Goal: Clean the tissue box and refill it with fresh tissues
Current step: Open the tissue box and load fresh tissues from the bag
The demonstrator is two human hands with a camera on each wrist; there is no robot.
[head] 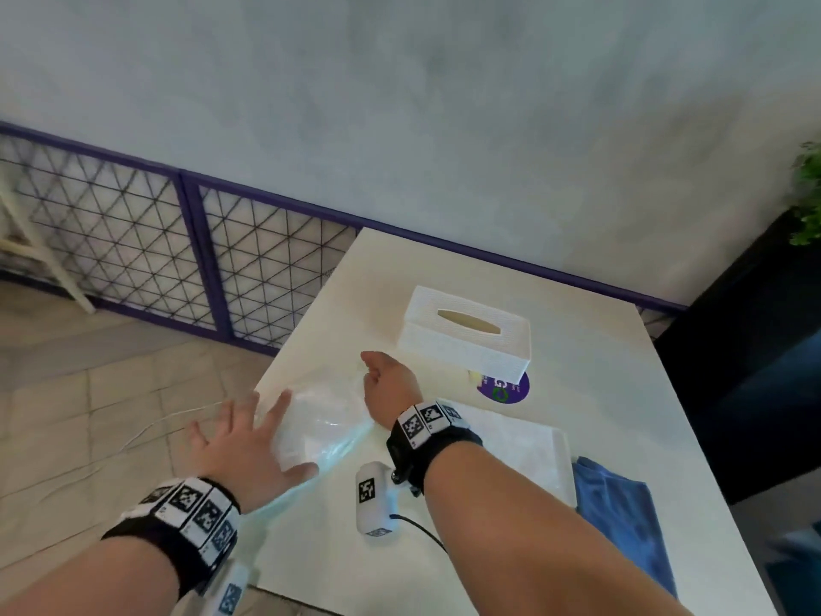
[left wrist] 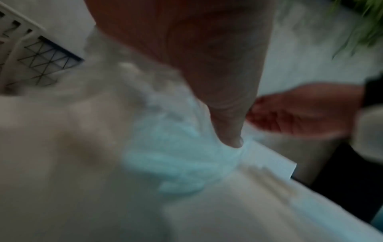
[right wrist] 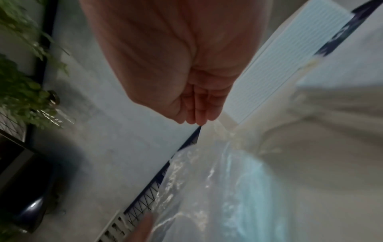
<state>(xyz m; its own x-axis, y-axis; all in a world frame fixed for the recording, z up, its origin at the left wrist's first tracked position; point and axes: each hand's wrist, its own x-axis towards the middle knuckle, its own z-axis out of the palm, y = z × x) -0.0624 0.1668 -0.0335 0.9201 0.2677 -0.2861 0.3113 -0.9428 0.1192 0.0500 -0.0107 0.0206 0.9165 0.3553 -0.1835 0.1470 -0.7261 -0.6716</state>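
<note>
On the white worktop (head: 599, 393), seen from the head camera, the white tissue box (head: 464, 337) sits toward 12 o'clock, upright with its oval slot facing up. Its long axis and the slot run from about 10 o'clock to 4 o'clock, and its near right corner overlaps a round purple sticker (head: 504, 389). At 3 o'clock a flat white cloth (head: 524, 442) lies just beside a crumpled blue cloth (head: 622, 509), which reaches the worktop's right edge. Toward 9 o'clock, at the worktop's left edge, a clear plastic tissue pack (head: 320, 424) with a pale blue tint lies between both hands, its long axis running roughly from 7 o'clock to 1 o'clock. The left hand (head: 242, 437) is spread wide, fingers straight, thumb touching the pack's near end. The right hand (head: 391, 382) is at the pack's far end with fingers curled inward; whether they pinch the plastic cannot be told, as the wrist views are blurred.
</note>
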